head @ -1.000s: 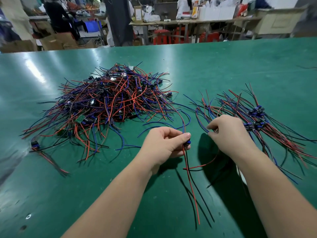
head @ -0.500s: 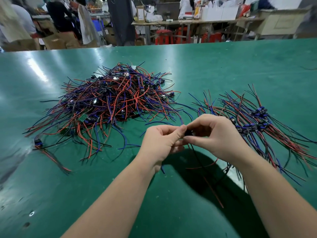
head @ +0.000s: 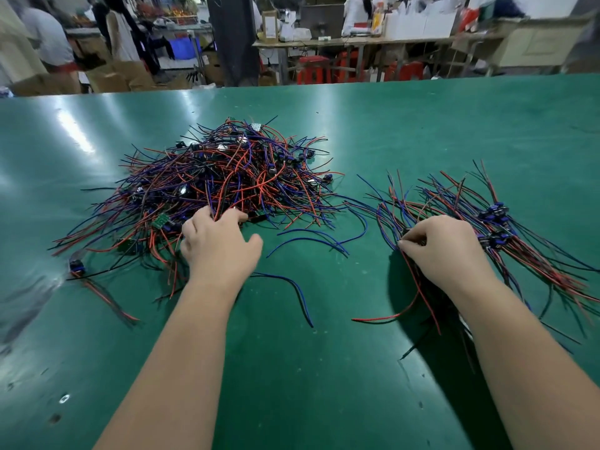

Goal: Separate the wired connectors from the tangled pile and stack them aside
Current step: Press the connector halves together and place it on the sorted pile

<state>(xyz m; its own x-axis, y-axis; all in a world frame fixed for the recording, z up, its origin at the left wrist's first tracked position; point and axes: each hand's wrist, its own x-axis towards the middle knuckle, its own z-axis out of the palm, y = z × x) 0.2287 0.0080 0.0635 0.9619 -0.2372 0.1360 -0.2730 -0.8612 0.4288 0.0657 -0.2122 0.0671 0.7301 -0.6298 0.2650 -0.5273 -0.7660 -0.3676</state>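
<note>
A tangled pile [head: 227, 177] of red, blue and black wired connectors lies left of centre on the green table [head: 292, 384]. My left hand [head: 217, 248] reaches into the pile's near edge, its fingers stretched among the wires and its thumb spread apart. To the right lies the sorted stack [head: 493, 222], with blue connectors lined up and wires fanned out. My right hand [head: 444, 251] is at the stack's left edge, fingers curled round a wired connector [head: 407, 235]. That connector's red and black wires trail down under my wrist.
A single connector [head: 77, 266] with its wires lies apart at the left. Loose blue wires [head: 311, 238] lie between the two heaps. Beyond the table's far edge are workbenches, red stools [head: 313, 69], cardboard boxes and people.
My hands have parted from the middle. The left hand moved left and forward into the pile, having let go of the connector. The right hand carried the connector right to the sorted stack.
</note>
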